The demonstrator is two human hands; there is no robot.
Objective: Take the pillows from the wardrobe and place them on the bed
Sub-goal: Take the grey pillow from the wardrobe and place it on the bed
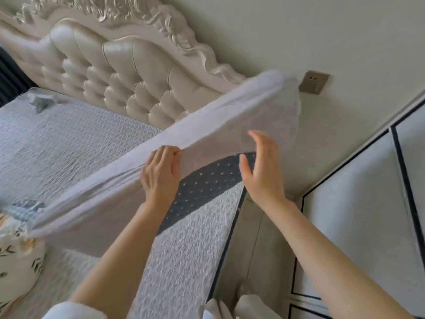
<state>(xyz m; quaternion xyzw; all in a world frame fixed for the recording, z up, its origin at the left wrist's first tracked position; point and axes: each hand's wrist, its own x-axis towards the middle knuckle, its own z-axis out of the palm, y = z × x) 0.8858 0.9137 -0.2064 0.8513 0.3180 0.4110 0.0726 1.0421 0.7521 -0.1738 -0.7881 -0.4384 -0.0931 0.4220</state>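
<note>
A long white pillow [142, 166] hangs in the air across the bed [69, 143], slanting from the lower left up toward the wall on the right. My left hand [159, 174] pinches its near edge at the middle. Beside the pillow's right part, my right hand [262, 166] is open with fingers spread, and I cannot tell whether it touches the fabric. A second pillow with a leaf print [18, 256] lies on the bed at the lower left. The wardrobe [368, 215], white with dark trim lines, stands to the right.
A cream tufted headboard [110, 72] runs along the back of the bed. A wall socket [314, 82] sits on the wall behind the pillow's far end. A narrow strip of floor [250, 249] separates bed and wardrobe. A dark dotted sheet [207, 187] shows under the bedspread.
</note>
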